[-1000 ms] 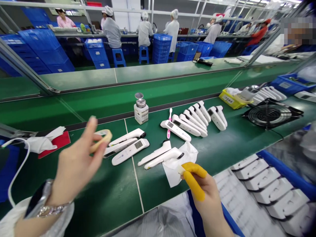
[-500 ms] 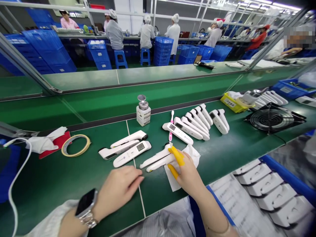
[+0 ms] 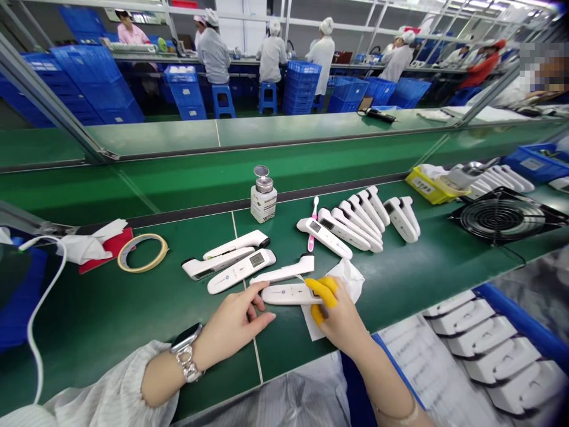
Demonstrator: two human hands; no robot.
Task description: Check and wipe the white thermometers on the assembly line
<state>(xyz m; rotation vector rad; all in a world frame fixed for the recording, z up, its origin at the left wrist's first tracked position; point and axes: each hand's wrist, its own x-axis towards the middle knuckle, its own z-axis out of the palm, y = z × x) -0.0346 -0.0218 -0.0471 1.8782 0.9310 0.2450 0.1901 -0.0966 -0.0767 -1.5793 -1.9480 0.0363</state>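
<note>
Your right hand (image 3: 342, 320) hides one end of the white device (image 3: 284, 294) and part of the white cloth (image 3: 351, 279). You cannot tell whether your left hand (image 3: 233, 323) touches that device; some of its curled fingers are partly hidden. Print on the bottle (image 3: 264, 206) is too small for you to read. The right edge cuts off your blue bin (image 3: 536, 163) beyond the fan (image 3: 502, 216).

The green bench (image 3: 391, 279) bears a bottle (image 3: 263, 206) near its back edge; white handheld devices (image 3: 240, 271) across its middle; a tape roll (image 3: 137, 269) toward its left end; a fan (image 3: 502, 214) toward its right.
</note>
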